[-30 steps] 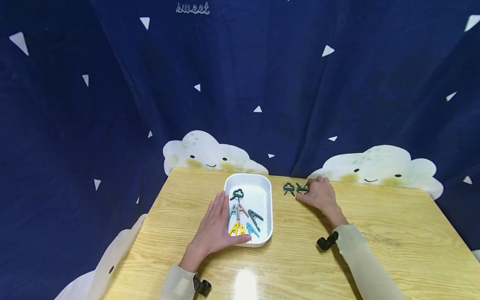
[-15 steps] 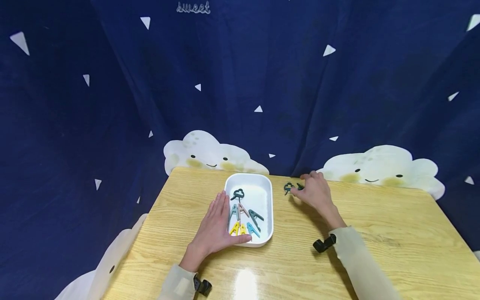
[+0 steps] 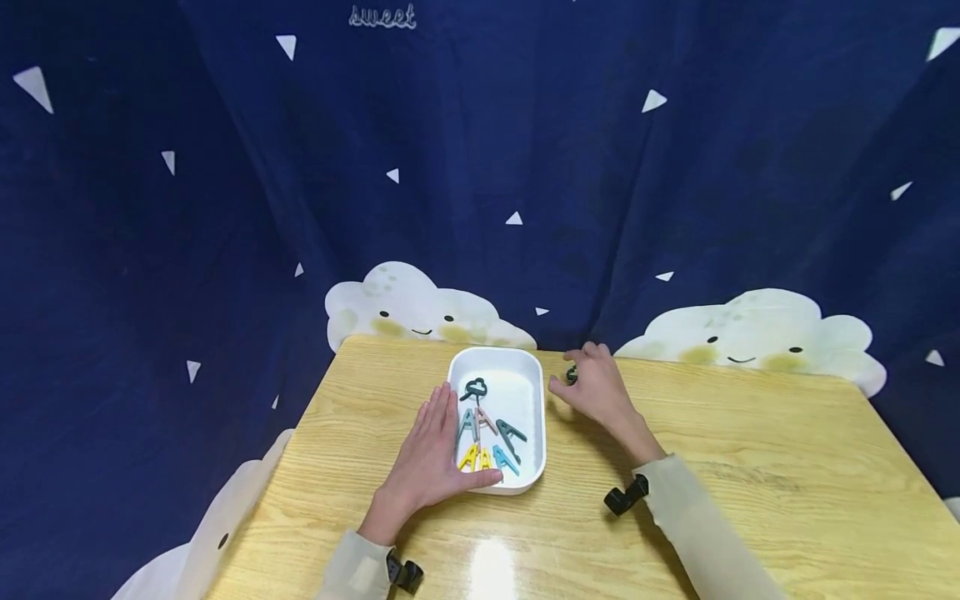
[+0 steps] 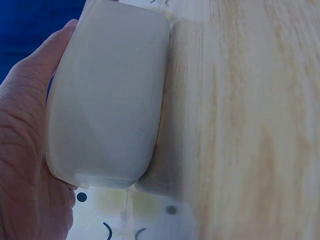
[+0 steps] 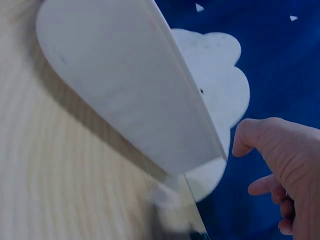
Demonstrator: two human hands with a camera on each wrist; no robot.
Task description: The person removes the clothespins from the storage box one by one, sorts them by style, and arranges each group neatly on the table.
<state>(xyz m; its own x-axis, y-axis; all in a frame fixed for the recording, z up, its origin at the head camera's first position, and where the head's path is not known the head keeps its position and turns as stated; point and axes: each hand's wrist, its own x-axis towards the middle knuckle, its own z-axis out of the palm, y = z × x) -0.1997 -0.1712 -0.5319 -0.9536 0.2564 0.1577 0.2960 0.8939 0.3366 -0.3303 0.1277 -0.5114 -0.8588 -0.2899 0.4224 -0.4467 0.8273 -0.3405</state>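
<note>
A white plastic tray stands on the table with several spring clips in it. In it are a dark green round-headed clip, a larger dark green clip, a pink clip, a grey-green clip, a blue clip and yellow clips. My left hand rests straight-fingered against the tray's left side, thumb across its near rim. Beyond the tray's right side, my right hand hovers with thumb and forefinger apart around a dark green clip, mostly hidden behind it.
The wooden table extends to the right and in front of the tray. Behind its far edge hangs a dark blue curtain printed with clouds and triangles.
My right hand has moved left along the far edge, toward the tray. Of two green clips visible beside it earlier, only part of one shows now. My left hand and tray stay put.
</note>
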